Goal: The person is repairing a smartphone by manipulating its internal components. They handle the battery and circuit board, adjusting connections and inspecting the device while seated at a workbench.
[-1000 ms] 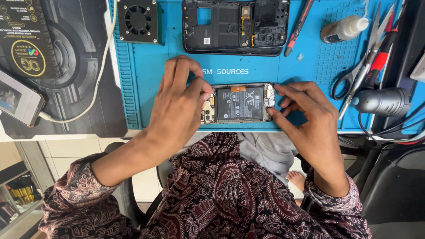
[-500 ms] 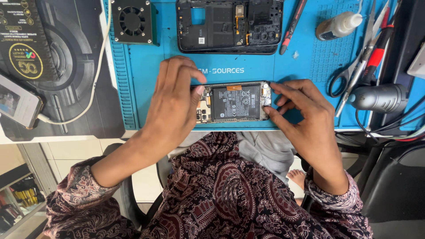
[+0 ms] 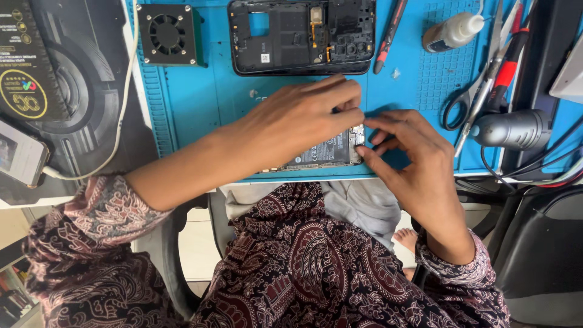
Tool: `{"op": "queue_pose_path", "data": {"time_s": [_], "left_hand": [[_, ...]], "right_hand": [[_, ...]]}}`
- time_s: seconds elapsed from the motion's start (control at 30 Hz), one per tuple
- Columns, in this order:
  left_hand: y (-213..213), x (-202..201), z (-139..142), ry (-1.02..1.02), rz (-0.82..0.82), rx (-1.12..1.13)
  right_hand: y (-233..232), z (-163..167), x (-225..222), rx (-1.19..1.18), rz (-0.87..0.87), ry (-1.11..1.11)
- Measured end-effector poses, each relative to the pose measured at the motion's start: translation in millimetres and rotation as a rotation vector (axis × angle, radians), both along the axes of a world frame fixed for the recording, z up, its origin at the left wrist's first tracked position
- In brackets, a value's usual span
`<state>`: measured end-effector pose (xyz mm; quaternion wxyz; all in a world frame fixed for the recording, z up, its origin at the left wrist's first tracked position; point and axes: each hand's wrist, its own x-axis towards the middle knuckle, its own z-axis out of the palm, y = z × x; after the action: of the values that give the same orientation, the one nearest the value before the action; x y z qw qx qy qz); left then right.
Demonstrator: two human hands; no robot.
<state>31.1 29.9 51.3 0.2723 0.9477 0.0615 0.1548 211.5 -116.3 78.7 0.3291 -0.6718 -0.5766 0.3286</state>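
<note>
An opened phone (image 3: pixel 325 152) with its battery showing lies near the front edge of the blue work mat (image 3: pixel 194 109). My left hand (image 3: pixel 297 121) reaches across it from the left and covers most of it, fingertips at its right end. My right hand (image 3: pixel 404 152) pinches at the phone's right end, thumb and forefinger on the small circuit-board part there. Whether anything small sits between my fingers is hidden.
A black phone frame (image 3: pixel 302 36) lies at the back of the mat beside a small black fan (image 3: pixel 168 34). A red-handled tool (image 3: pixel 388 33), white bottle (image 3: pixel 452 31), scissors (image 3: pixel 473 91) and a dark nozzle tool (image 3: pixel 510 129) sit right. A phone on a cable (image 3: pixel 21 159) lies left.
My left hand has slid right across the phone, from its left end to its right end, now covering it. My right hand has stayed at the right end.
</note>
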Motion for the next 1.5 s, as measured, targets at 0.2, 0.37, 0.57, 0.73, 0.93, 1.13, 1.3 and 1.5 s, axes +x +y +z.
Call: {"op": "queue_pose_path", "data": {"time_s": [0.2, 0.37, 0.57, 0.73, 0.93, 1.13, 1.3, 1.5], "left_hand": [[15.0, 21.2, 7.1, 0.076, -0.090, -0.028], [19.6, 28.6, 13.2, 0.105, -0.119, -0.099], [20.7, 34.9, 11.9, 0.195, -0.149, -0.093], [14.3, 37.9, 4.0, 0.153, -0.129, 0.007], [11.4, 37.9, -4.5, 0.158, -0.125, 0.029], [11.2, 41.4, 3.4, 0.117, -0.106, 0.020], [10.8, 31.3, -37.3, 0.037, -0.135, -0.075], [16.1, 33.5, -32.6, -0.373, -0.084, -0.069]], "right_hand": [[-2.8, -3.0, 1.7, 0.019, 0.001, -0.072], [-6.5, -7.4, -0.8, 0.071, -0.006, -0.108], [-7.9, -11.1, 0.2, 0.076, -0.002, -0.089], [-8.1, -10.9, 0.6, 0.082, 0.002, -0.089], [-6.9, -9.6, -0.4, 0.069, 0.003, -0.105], [-4.2, -5.1, -3.9, 0.096, 0.011, -0.144], [-12.8, -10.6, -2.3, 0.032, -0.037, -0.075], [-7.7, -38.6, 16.9, 0.145, 0.042, 0.023]]}}
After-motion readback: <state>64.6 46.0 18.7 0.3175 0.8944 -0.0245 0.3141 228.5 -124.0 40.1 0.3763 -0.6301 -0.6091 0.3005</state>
